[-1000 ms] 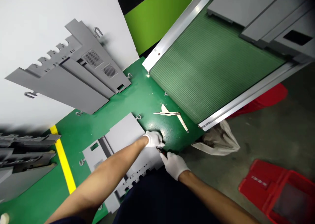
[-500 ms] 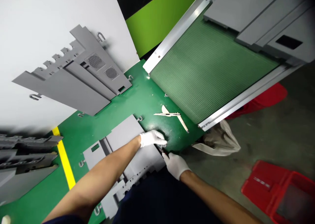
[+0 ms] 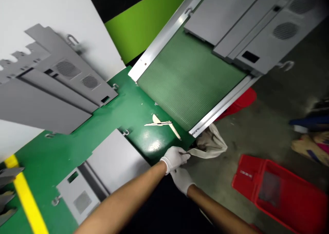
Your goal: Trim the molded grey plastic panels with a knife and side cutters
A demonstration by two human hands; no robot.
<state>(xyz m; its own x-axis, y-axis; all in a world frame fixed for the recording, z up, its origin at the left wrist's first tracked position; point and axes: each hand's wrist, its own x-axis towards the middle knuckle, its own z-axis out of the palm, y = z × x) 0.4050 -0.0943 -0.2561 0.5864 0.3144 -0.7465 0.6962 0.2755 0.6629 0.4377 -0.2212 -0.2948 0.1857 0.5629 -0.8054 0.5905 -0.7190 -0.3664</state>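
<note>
1. The white bag [image 3: 209, 144] hangs off the green table [image 3: 108, 124] edge, below the ribbed conveyor [image 3: 190, 79].
2. The left hand [image 3: 174, 158], gloved, pinches the bag's edge.
3. The right hand [image 3: 182, 179] sits just beneath; its grip cannot be told.
4. Two blades [image 3: 164, 125] lie near.

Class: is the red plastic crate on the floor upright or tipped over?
Upright: the red plastic crate sits on the floor with its open top facing up, its inside visible.

A crumpled off-white cloth bag [image 3: 209, 144] hung off the green table's [image 3: 108, 124] near right corner, its strap end just beside the gloved left hand [image 3: 174, 158].
</note>
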